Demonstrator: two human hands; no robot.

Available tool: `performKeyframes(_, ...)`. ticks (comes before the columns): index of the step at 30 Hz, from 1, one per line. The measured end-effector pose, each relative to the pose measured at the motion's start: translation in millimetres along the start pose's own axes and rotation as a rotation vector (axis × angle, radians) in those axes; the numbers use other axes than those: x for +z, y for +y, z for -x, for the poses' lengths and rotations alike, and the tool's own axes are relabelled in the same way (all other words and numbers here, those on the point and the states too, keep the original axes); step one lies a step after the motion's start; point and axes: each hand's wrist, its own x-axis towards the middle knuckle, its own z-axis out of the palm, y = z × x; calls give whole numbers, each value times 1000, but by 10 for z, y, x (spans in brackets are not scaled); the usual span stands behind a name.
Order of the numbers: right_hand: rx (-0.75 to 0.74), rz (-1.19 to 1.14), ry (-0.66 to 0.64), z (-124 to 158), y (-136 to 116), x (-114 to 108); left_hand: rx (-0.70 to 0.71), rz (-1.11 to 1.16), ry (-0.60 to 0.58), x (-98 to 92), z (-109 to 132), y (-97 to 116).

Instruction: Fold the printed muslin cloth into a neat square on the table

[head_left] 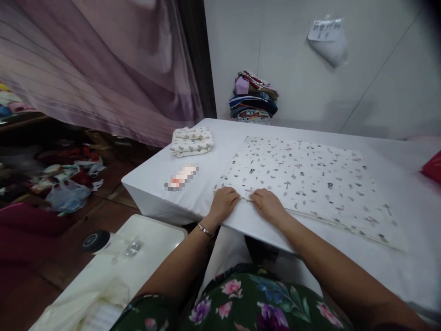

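A white cloth (292, 174) printed with small grey motifs lies spread flat on the white-covered table, its near edge showing more than one layer. At its near left corner, my left hand (224, 202) is closed with the fingertips on the edge. Just to the right, along the same edge, my right hand (267, 204) pinches the cloth. A short stretch of hem shows between the two hands. Thumbs and fingertips are partly hidden. Farther back on the left sits a folded cloth (192, 141) with a similar print.
A blurred-out small object (182, 177) lies on the tabletop (151, 177) at left. Folded fabrics (254, 99) are stacked by the wall. A red item (432, 168) sits at the right edge. Below left stands a white cabinet-like surface (151, 234); a purple curtain (138, 59) hangs beyond.
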Motion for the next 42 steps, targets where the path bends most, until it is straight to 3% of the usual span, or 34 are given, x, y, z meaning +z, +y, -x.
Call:
performKeyframes(6,50,24,10,373,324,-171,13,18,25,17,-2,-25)
performKeyframes(11,45,25,125,568,461,-93,31,-1,20,2,-5,-8)
performKeyframes(18,90,-114,205,539,431,-53,104,-21,49,-2,-105,209)
performKeyframes(28,223,-231,271,548,443,-9,247,-53,14,198,-264,490)
performKeyframes(34,142,-195,283,546,426,-16,276,-173,-16,196,-292,573)
performKeyframes(42,8,-106,235,558,392,-38,299,-126,87,197,-221,554)
